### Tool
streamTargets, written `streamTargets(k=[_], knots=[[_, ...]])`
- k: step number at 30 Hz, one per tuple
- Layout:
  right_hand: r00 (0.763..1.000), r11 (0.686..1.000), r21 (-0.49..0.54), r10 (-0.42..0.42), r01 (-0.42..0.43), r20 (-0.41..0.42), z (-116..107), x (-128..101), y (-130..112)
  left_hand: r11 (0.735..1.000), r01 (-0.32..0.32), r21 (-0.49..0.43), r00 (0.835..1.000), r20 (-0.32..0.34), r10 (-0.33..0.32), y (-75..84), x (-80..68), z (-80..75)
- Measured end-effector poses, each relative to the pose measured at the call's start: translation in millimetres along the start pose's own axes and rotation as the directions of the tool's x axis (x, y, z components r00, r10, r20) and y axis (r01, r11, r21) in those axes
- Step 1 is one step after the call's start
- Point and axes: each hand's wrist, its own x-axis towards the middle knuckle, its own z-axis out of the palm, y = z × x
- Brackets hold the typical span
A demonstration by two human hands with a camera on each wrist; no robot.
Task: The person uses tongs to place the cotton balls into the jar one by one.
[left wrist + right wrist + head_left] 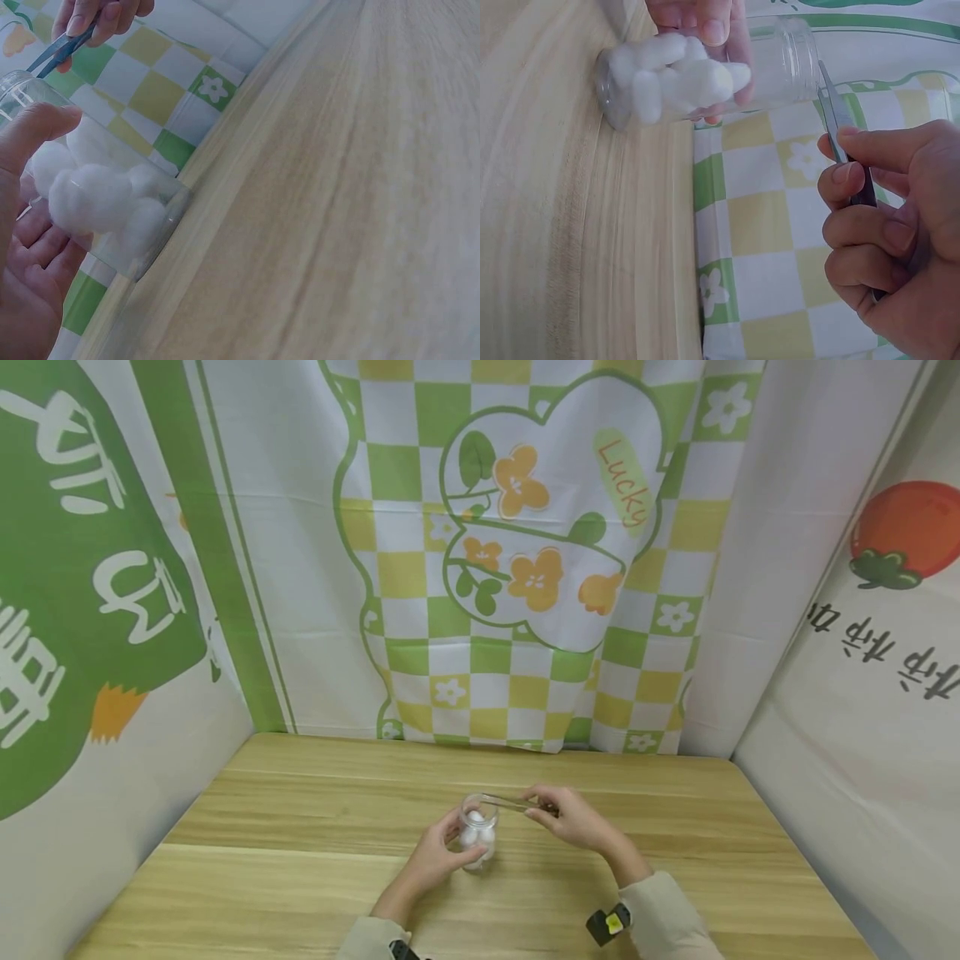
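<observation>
A clear jar [480, 820] stands on the wooden table with several white cotton balls [679, 79] in its lower part. My left hand [438, 853] grips the jar around its side, the thumb across the front and the fingers behind. In my right hand [572, 818] is a pair of metal tweezers [837, 124], pinched between thumb and fingers. The tweezers' tips reach the jar's open mouth [801, 60], slightly apart from each other, with nothing between them. No lid shows on the jar.
The wooden table [300, 893] extends around both hands. Behind it hangs a green, yellow and white checkered cloth [480, 693], and white printed cloths [847, 760] enclose the sides. Dark wrist devices [607, 924] sit by the sleeves.
</observation>
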Motion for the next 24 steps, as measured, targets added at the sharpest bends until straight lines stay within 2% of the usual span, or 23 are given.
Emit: streamTargets(k=[13,18,24], knots=[[0.990,0.995,0.072,0.080,-0.072,-0.117,9,-8,8,1.000,0.002,0.013,1.000,-0.019,-0.001,-2.0,-0.1,0.6],[0.978,0.986,0.115,0.140,-0.123,-0.155,14,-12,13,1.000,0.003,0.015,1.000,-0.013,-0.002,-1.2,-0.1,0.6],[0.965,0.976,0.163,0.177,-0.146,-0.195,18,-16,19,1.000,0.001,0.006,1.000,-0.012,-0.001,-0.6,0.3,0.7]])
